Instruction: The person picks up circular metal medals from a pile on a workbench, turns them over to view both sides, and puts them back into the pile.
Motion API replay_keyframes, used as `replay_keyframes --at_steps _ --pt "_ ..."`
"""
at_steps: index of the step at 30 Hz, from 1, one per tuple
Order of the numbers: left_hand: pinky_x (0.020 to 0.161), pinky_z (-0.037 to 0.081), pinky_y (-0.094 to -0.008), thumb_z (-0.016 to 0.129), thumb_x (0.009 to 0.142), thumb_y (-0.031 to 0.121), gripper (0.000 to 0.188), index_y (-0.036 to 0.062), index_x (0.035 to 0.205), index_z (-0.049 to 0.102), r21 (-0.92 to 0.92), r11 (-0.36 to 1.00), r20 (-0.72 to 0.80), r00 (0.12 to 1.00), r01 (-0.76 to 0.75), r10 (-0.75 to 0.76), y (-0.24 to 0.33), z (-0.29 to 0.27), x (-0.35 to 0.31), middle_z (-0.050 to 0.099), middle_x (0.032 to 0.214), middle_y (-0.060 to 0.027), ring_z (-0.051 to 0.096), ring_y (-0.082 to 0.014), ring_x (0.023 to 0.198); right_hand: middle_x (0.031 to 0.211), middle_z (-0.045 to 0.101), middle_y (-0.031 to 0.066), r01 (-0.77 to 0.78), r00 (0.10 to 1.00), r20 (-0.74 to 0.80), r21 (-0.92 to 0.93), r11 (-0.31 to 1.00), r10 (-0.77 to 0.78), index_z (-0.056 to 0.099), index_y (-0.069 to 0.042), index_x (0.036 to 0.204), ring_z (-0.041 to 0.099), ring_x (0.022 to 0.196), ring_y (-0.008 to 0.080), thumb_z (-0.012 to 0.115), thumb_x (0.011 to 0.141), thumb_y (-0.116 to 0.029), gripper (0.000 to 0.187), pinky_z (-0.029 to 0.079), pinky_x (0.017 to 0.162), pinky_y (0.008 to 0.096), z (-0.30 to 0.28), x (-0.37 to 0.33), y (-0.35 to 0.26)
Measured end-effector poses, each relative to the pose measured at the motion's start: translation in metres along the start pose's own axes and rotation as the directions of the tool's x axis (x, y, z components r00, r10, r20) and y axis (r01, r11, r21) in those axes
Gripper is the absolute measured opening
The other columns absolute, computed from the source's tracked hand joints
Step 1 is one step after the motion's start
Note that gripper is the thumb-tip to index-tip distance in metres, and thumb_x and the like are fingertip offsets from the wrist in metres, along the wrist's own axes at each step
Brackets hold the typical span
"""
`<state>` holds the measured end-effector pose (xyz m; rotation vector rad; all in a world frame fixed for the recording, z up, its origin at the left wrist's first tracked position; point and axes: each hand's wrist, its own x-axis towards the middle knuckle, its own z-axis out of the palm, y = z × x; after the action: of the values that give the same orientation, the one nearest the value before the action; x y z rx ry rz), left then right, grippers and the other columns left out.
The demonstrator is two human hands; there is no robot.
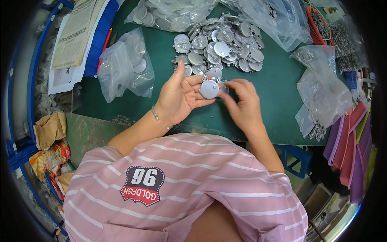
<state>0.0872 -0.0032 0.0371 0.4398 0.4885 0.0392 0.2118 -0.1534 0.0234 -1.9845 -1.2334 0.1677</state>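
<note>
My left hand (180, 93) is palm up with its thumb stretched away, and round silver metal discs with small prongs lie on its fingers. The front one, a silver disc (209, 89), faces up and shows a small stud near its edge. Thumb and forefinger of my right hand (243, 101) close on the edge of another shiny disc (223, 86), partly hidden and blurred, just right of the front one. Beyond both hands lies a loose pile of similar discs (221, 49), some plain and some with a raised pattern.
Clear plastic bags of discs lie at the left (128, 64) and back (165, 16) of the green table (274, 109). A bag (322, 84) with small metal parts rests at the right, near a red container (318, 24). Papers (74, 38) and a blue bin (98, 38) stand at the left.
</note>
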Motion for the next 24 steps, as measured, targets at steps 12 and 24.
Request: replay_keyframes --at_steps 12,24 --pt "0.083 0.052 -0.0358 0.063 0.082 0.006 0.021 0.0018 0.099 0.051 0.214 0.967 -0.134 0.976 -0.138 0.169 -0.004 -0.012 -0.001 0.059 0.089 -0.0093 0.062 -0.0222 0.089 0.082 0.063 0.013 0.019 0.989 -0.142 -0.052 0.998 -0.027 0.062 0.0 0.083 0.061 0.07 0.0286 0.066 0.074 -0.007 0.012 0.049 0.063 0.0357 0.004 0.002 0.004" --pt "0.071 0.054 -0.0289 0.066 0.077 -0.001 0.029 0.0006 0.102 0.051 0.436 0.859 -0.046 0.947 -0.267 0.317 -0.016 -0.002 0.001 0.061 0.096 -0.0111 0.062 -0.017 0.084 0.088 0.064 0.0136 -0.464 0.756 0.432 0.884 -0.062 0.491 0.059 0.004 0.097 0.064 0.075 0.0185 0.06 0.085 -0.007 0.016 0.055 0.06 0.0263 0.0 -0.004 -0.005"
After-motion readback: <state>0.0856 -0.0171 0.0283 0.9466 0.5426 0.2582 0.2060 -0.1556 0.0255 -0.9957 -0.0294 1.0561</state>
